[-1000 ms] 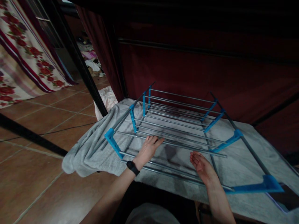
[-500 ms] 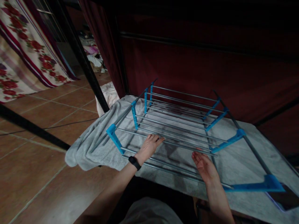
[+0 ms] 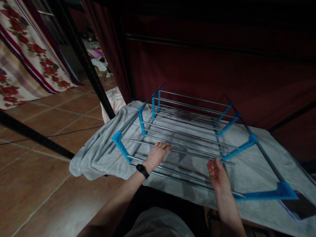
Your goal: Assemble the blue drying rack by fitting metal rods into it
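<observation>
A loose metal rod (image 3: 190,153) lies lengthwise across the front part of a rack with grey tubes and blue plastic brackets (image 3: 120,146). My left hand (image 3: 158,154) is closed over this rod left of its middle, palm down, a black band on the wrist. Near the rod's right end is my right hand (image 3: 218,172), palm turned inward, with thumb and fingertips against the rod. Both rod ends stand free of the blue brackets. Several other rods (image 3: 190,130) span the rack behind, and two more cross in front of my hands.
A grey blanket (image 3: 98,164) covers the surface under the rack and hangs over its left edge. A phone (image 3: 300,207) lies by the right front bracket (image 3: 283,191). Black posts (image 3: 96,79) stand at left, and a dark red curtain (image 3: 197,72) hangs behind.
The loose rod has shifted right, its left end moving inward from the left side. My right hand has moved slightly right with it. My left hand stays nearly in place.
</observation>
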Available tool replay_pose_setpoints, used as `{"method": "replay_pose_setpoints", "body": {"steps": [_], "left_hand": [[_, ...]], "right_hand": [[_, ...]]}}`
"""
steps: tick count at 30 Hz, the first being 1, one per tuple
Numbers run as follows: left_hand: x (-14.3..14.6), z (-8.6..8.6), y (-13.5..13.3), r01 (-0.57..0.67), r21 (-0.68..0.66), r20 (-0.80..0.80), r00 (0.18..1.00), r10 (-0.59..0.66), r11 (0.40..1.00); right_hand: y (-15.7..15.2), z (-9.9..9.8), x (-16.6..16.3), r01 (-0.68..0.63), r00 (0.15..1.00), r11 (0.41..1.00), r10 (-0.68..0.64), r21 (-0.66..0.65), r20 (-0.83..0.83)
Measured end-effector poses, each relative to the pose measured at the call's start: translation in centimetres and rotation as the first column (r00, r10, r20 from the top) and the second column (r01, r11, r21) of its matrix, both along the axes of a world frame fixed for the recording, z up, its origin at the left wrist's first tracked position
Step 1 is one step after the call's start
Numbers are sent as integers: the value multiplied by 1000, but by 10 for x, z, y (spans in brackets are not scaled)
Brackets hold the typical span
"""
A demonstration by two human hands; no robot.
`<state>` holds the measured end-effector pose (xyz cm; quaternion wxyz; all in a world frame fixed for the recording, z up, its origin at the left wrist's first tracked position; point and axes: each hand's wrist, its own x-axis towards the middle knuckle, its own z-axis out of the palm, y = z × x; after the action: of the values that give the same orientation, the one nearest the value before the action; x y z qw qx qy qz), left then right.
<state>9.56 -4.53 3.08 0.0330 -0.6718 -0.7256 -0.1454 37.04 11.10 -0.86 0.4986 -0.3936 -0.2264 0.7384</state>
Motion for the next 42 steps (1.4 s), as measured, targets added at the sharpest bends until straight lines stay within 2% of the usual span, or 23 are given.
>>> {"method": "replay_pose_setpoints", "body": {"steps": [8,14,19,27,37,42], "left_hand": [[-5,-6,1,-47,-3,-61,997,47,999],[-16,-7,0,-108,-7,-103,989,107,994],[-29,-7,-6,-128,-8,-164,979,125,992],[-59,-10,-23,-212,26,-254,944,212,977],[-75,-12,-38,-378,113,-213,894,394,919],[-79,-16,-44,-367,135,-183,903,388,920]], "right_hand": [[6,-9,0,132,989,991,-132,-13,-68],[4,-13,-3,136,987,989,-130,53,-98],[3,-12,-7,173,980,981,-163,86,-112],[4,-8,-11,248,962,967,-240,50,-133],[2,-2,-13,248,958,966,-233,74,-168],[3,5,-12,215,965,969,-191,121,-180]]}}
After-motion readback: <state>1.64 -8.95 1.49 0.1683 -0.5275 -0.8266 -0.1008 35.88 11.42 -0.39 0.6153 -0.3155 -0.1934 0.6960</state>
